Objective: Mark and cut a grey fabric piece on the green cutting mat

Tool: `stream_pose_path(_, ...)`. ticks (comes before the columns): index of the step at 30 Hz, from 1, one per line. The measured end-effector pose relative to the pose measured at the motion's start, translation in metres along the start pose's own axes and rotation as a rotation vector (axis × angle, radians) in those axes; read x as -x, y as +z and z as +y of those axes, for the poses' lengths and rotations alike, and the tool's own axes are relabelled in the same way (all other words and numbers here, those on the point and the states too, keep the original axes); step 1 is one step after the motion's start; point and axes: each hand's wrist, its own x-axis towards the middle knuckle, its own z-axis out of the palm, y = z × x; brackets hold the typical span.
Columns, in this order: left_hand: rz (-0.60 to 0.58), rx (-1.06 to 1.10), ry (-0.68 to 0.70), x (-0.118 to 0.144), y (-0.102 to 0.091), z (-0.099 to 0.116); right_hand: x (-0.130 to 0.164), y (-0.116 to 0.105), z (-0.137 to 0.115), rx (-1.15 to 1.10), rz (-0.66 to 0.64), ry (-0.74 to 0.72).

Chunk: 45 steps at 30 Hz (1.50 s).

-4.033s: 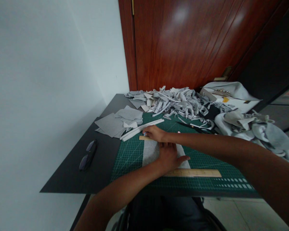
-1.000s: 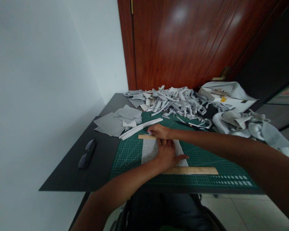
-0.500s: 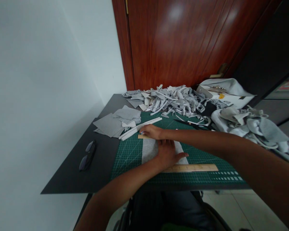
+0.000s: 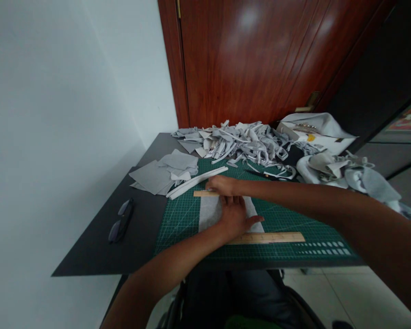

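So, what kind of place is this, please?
Probably a home sewing or craft corner: a green gridded cutting mat on a dark table, a heap of grey fabric offcuts, and wooden rulers, beside a wooden door.

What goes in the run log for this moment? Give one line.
left hand: flat on grey fabric piece | right hand: on far wooden ruler | near wooden ruler: on cutting mat

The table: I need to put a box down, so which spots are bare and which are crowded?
Bare: the dark table near-left corner, in front of the glasses; and the mat right of the ruler. Crowded: scraps along the far edge, fabric pile at right, grey squares far left, and both hands, left hand and right hand, mid-mat.
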Motion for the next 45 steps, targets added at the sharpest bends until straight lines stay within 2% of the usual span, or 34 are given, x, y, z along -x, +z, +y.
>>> stream_pose_path(10, 0.051, -0.003, 0.010, 0.000, -0.003, 0.000, 0.077, -0.027, 0.029, 0.092, -0.066, -0.021)
stream_pose_path(20, 0.039, -0.022, 0.022, 0.000, -0.001, 0.000, 0.151, -0.038, 0.051, 0.014, 0.023, 0.057)
stream_pose_path(23, 0.025, -0.035, 0.020, 0.001, -0.006, 0.001, 0.164, -0.035, 0.054, -0.043, 0.133, 0.127)
stream_pose_path(33, -0.005, -0.041, 0.013, -0.002, -0.007, 0.002, 0.165, -0.002, 0.078, -0.442, 0.743, 0.508)
stream_pose_path(37, -0.012, -0.040, 0.018, -0.002, -0.008, 0.002, 0.187, 0.004, 0.078, -0.580, 0.973, 0.589)
stream_pose_path(41, -0.021, -0.052, 0.020, -0.003, -0.008, 0.001, 0.208, 0.001, 0.080, -0.731, 1.110, 0.615)
stream_pose_path(45, -0.057, -0.068, 0.019, -0.005, -0.009, 0.001, 0.208, -0.006, 0.086, -1.003, 1.145, 0.610)
